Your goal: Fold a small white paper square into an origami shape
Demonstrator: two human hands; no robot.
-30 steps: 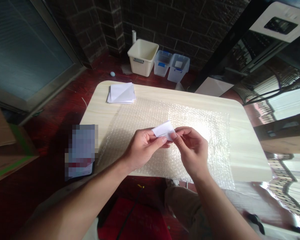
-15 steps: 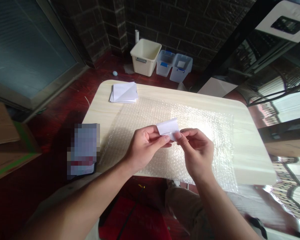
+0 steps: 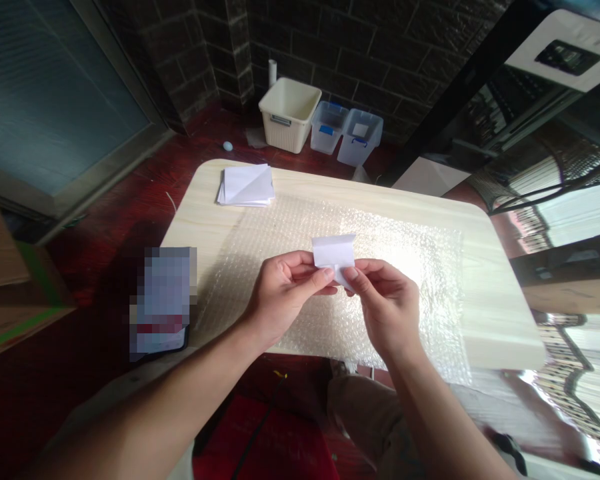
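My left hand (image 3: 286,288) is closed on a small folded piece of white paper (image 3: 333,251), its thumb pressing on the lower left part. My right hand (image 3: 393,300) pinches the same paper at its lower right, thumb in front and fingers curled behind. My two thumb tips are close together, and the paper's broad upper panel stands above them, with a crease across it.

I hold it over a clear, shiny sheet of bubble wrap (image 3: 280,233), in front of me between the near and far edges of a pale wood-grain table with rounded corners (image 3: 500,287). The wrap reaches the table's near edge and hangs slightly past it toward the right. A loosely squared stack of flat white paper sheets (image 3: 247,185) lies by the far left corner. Beside the near left corner, a flat, dark-edged object (image 3: 167,287) is too blurred for me to identify.
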